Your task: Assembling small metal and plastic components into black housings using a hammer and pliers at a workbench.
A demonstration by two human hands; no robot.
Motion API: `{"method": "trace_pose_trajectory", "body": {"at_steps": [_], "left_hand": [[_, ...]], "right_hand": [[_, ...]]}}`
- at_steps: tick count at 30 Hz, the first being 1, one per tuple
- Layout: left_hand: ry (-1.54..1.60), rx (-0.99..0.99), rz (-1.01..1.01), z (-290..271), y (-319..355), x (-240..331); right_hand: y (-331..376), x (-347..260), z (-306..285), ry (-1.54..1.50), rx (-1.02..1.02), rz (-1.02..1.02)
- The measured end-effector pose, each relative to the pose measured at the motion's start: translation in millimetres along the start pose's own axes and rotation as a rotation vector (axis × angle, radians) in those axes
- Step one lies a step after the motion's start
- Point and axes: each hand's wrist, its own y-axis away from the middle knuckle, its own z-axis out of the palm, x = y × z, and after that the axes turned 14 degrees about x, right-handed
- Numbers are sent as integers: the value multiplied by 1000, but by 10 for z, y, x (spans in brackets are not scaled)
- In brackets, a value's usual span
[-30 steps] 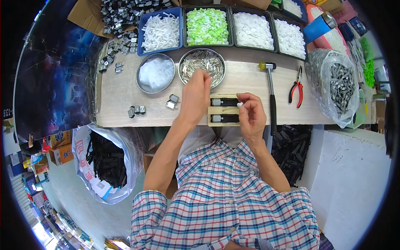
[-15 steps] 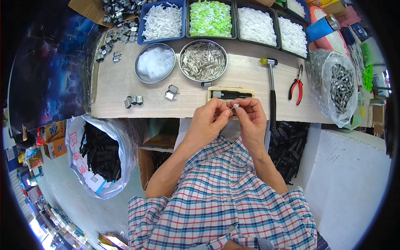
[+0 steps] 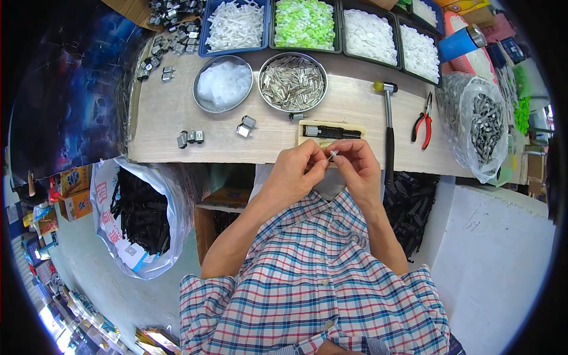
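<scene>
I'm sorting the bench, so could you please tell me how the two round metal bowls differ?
The left bowl holds translucent white plastic pieces; the right bowl holds small silvery metal pins. The left bowl looks slightly smaller than the right bowl. Both are round, shiny metal, and sit side by side on the table below the trays.

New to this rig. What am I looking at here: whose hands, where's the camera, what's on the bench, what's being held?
No machine here: a person works with bare hands. The single view comes from a wide fisheye camera on the person's head, looking down, so straight edges bend near the rim.

The left hand and right hand meet at the near edge of the wooden bench, pinching a small white part between the fingertips.

On the bench: a cream jig holding a dark piece, a bowl of metal pins, a bowl of clear bits, trays of white and green parts, a hammer, red pliers and a few small metal pieces.
</scene>
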Motion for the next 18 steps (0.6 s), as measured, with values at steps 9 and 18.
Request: {"method": "trace_pose_trajectory", "body": {"at_steps": [9, 18], "left_hand": [[-167, 84, 448, -2, 42, -67], [-267, 14, 755, -46, 5, -87]], "right_hand": [[-49, -171, -130, 201, -56, 73], [-71, -207, -193, 21, -242, 442]]}}
